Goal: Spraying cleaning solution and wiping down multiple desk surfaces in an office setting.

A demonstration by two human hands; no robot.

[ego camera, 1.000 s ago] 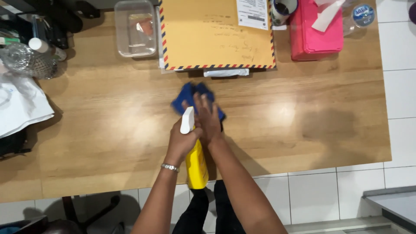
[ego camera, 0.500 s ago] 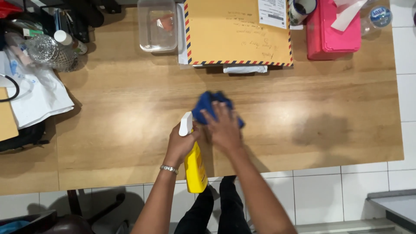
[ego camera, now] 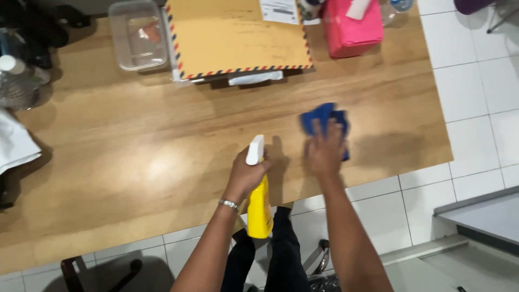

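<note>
Fingers of your right hand [ego camera: 324,154] lie spread and flat on the blue cloth [ego camera: 324,121], pressing it to the wooden table [ego camera: 135,162], while your left hand [ego camera: 247,176] is clenched around the neck of the yellow spray bottle [ego camera: 258,208], its white nozzle [ego camera: 255,150] pointing up the table and its body hanging past the near edge of the table. The cloth sits on the right part of the table, nearer the near edge than the far one, and just right of the bottle. As for progress, you look to be mid-wipe: I judge the wiping is under way, but the wood shows no clear wet or dry trail, only soft glare patches, so I cannot tell how much of the table is covered or how much is left. Of the containers, a clear plastic tub [ego camera: 138,35] stands at the far edge of the table, left of the big brown envelope with striped border [ego camera: 238,35]; something small and reddish lies inside it, too blurred to name. A pink box [ego camera: 354,27] stands at the far edge of the table, right of the envelope, with a white piece sticking out of its top. A clear bottle [ego camera: 16,81] rests at the far left of the table; its contents do not show. How full the spray bottle is cannot be seen through its yellow wall.
</note>
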